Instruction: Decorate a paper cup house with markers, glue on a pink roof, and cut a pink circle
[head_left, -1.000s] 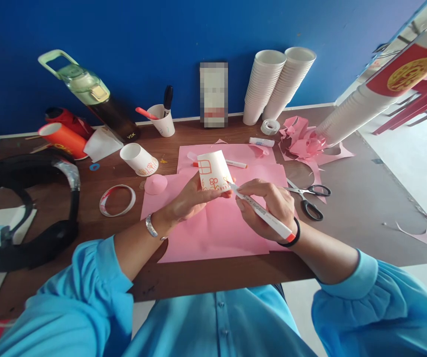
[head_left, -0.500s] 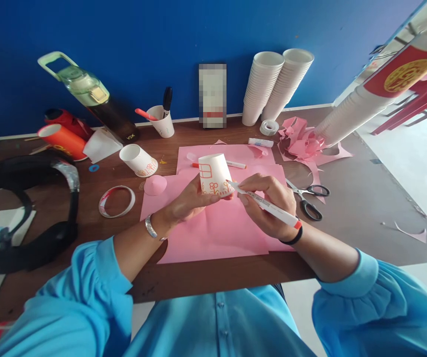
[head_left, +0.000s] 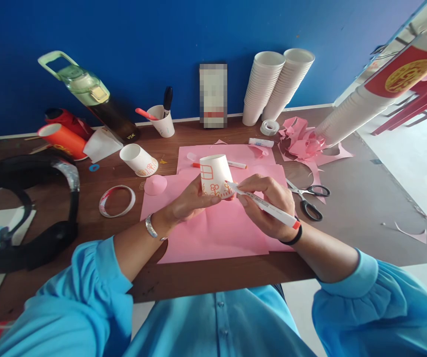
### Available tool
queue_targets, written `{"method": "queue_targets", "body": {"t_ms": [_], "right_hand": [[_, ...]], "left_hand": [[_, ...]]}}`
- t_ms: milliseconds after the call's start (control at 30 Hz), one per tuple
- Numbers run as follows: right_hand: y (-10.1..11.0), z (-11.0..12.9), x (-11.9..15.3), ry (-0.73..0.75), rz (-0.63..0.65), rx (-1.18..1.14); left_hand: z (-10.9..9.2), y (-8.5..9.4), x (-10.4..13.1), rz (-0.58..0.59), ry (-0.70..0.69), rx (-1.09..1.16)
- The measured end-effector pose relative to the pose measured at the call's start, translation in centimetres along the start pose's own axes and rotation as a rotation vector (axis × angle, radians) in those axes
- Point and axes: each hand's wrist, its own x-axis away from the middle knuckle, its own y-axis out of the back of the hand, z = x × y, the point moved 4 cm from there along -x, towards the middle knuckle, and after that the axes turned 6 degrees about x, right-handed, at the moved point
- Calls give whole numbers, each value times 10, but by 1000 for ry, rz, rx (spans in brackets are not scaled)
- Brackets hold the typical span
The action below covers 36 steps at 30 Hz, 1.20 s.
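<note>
A white paper cup [head_left: 215, 173] is held over the pink paper [head_left: 213, 233] by my left hand [head_left: 193, 201], whose fingers wrap its lower left side. Orange flowers, short strokes and a window shape are drawn on the cup. My right hand [head_left: 269, 203] grips a white marker [head_left: 273, 209] with an orange end, its tip at the cup's right side near a flower. Another cup [head_left: 135, 157] with orange drawings stands to the left, beside a small pink cone [head_left: 155, 185]. A second marker [head_left: 238, 164] lies behind the held cup.
Scissors [head_left: 310, 191] lie to the right. Behind are stacked cups [head_left: 263, 84], a tape roll [head_left: 269, 127], crumpled pink paper [head_left: 298, 139] and a cup of pens [head_left: 163, 124]. A bottle [head_left: 113, 116], a tape ring [head_left: 104, 202] and a black headband-like object [head_left: 73, 208] are at left.
The held cup has shifted very slightly right, and the marker tip now sits a little higher by the flower at the cup's right side. Both hands keep their grips.
</note>
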Motion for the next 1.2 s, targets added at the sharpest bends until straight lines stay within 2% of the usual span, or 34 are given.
{"method": "queue_targets", "body": {"t_ms": [500,833,1200], "right_hand": [[4,0,0,-7,-41,17],[12,0,-5,-19,-97,9],[11,1,-4,-1,-104,-9]], "left_hand": [[-3,-4,-1,-2,14,20],[-9,0,1,-117,83,279],[-11,-1,3,-66,129,301]]}}
